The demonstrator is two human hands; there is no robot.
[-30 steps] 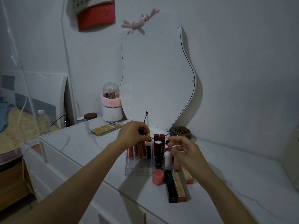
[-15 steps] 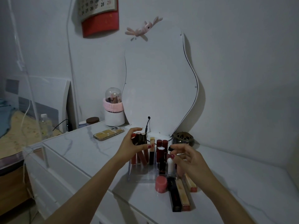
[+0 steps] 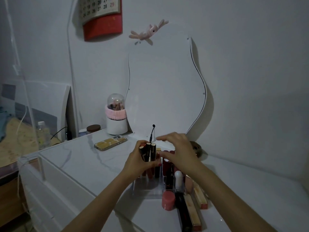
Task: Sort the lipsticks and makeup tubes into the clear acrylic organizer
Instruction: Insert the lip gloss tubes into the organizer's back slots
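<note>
Your left hand [image 3: 139, 162] has lifted a gripped bundle of dark tubes [image 3: 148, 152] above the clear organizer [image 3: 147, 188], while your right hand [image 3: 178, 152], fingers spread, empty, has risen beside it, so slotting comes next.

Only the wall calendar [image 3: 100, 7] carries readable print: dates 19, 20, 21, then 26, 27, 28 in dark digits, and 29 in red.

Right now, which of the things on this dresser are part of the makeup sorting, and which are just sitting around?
Part of the job:
clear organizer
bundle of tubes in the left hand
pink tube
long boxed tubes

Just lying about:
phone
mirror
domed brush holder
brown-lidded jar
</note>
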